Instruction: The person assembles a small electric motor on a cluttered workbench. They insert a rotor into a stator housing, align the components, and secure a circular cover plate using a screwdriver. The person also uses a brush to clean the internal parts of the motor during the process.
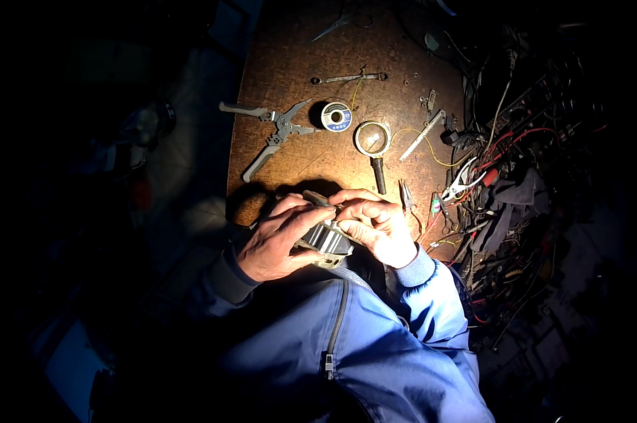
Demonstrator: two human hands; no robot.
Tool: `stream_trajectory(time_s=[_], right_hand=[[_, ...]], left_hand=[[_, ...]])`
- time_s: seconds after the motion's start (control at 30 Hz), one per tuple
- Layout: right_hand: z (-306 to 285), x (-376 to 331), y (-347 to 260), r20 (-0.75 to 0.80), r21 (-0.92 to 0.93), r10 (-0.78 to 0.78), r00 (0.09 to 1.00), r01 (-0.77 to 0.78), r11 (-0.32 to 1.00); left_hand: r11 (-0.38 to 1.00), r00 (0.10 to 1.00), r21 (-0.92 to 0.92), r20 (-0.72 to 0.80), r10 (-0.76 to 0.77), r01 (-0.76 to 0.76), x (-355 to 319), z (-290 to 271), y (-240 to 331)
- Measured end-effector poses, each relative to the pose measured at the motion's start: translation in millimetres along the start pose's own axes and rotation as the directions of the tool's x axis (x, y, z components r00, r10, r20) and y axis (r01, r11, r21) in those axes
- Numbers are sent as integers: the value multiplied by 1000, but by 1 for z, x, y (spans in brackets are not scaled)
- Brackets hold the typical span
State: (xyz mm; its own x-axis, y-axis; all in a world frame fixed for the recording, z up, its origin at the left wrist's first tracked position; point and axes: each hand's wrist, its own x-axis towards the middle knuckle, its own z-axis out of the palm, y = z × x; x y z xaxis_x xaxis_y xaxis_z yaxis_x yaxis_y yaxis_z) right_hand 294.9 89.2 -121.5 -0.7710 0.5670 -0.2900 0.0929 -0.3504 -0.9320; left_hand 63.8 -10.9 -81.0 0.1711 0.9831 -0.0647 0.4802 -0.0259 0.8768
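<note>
Close in front of my body, at the table's near edge, both hands are closed round a small device with a shiny ribbed metal block (327,240) and a pale metal bracket at its lower end. My left hand (277,241) grips it from the left, its fingers over the top. From the other side my right hand (376,227) holds it, thumb and fingertips pressed together near its upper edge. Whether those fingertips pinch a small part of it cannot be made out. Much of the device is covered by my fingers.
Beyond my hands, the brown table (290,70) carries wire-stripper pliers (283,127), a solder spool (336,117), a magnifying glass (372,139), a wrench (348,78) and scissors (334,25). Needle-nose pliers (406,195) lie by my right hand. Tangled wires (505,141) crowd the right side.
</note>
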Motion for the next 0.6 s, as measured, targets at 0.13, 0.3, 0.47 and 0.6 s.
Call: stream_trajectory(time_s=[0.13, 0.3, 0.47, 0.6], right_hand=[[-1, -7, -4, -27, -5, 4, 1000, -4, 1000], [-3, -16, 1, -19, -10, -37, 999, 36, 999], [7, -20, -3, -145, 80, -9, 989, 20, 997], [12, -20, -6, -116, -170, -139, 983, 118, 978]], left_hand=[[999, 999, -16, -5, 39, -39, 0, 1, -1], [999, 999, -25, -15, 30, -31, 2, 2, -1], [1000, 1000, -15, 1, 26, -26, 7, -1, 1], [1000, 1000, 26, -15, -10, 10, 2, -1, 2]])
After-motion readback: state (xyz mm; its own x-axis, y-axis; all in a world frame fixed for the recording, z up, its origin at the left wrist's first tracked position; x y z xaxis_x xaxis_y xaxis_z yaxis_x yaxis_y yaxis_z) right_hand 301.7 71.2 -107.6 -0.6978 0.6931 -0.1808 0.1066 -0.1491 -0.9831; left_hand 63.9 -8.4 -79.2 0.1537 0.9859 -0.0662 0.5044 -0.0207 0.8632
